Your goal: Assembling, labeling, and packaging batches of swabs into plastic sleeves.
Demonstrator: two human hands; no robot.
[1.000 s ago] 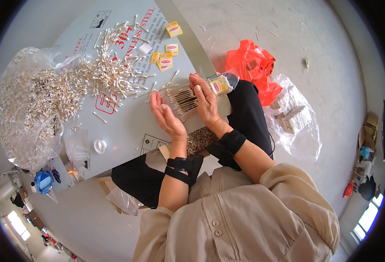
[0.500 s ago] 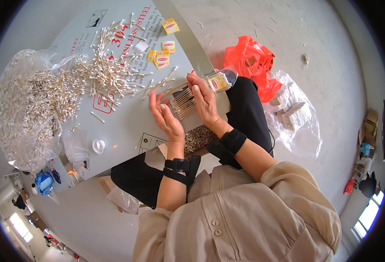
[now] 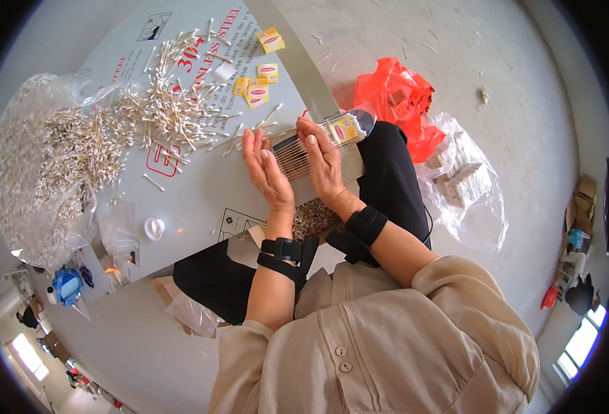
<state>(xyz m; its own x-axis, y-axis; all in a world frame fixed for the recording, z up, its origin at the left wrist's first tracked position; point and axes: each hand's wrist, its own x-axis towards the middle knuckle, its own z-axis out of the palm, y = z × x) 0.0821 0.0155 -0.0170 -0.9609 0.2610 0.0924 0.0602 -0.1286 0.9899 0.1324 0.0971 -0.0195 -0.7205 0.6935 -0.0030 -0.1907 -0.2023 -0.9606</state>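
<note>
A flat pack of cotton swabs [image 3: 293, 159] with a yellow printed card [image 3: 346, 130] at its far right end lies across the table edge, above my lap. Clear plastic film [image 3: 366, 119] shows round the card end. My right hand [image 3: 326, 165] is closed over the middle of the pack, fingers together; its underside is hidden. At the pack's left end my left hand [image 3: 270, 176] is held upright, fingers stretched out, palm facing the swab ends and seemingly touching them. Under my wrists is a box of loose swabs [image 3: 313, 218].
Loose swabs [image 3: 173, 114] spill from a big clear bag [image 3: 14, 186] at left. Several yellow cards [image 3: 256, 92] lie toward the table's far edge, a white round lid [image 3: 154, 229] nearer. A red bag [image 3: 391, 96] and a clear bag of white packs [image 3: 467, 183] are on the floor.
My left hand has risen a little and straightened its fingers at the swab ends. My right hand stays over the pack, almost unmoved.
</note>
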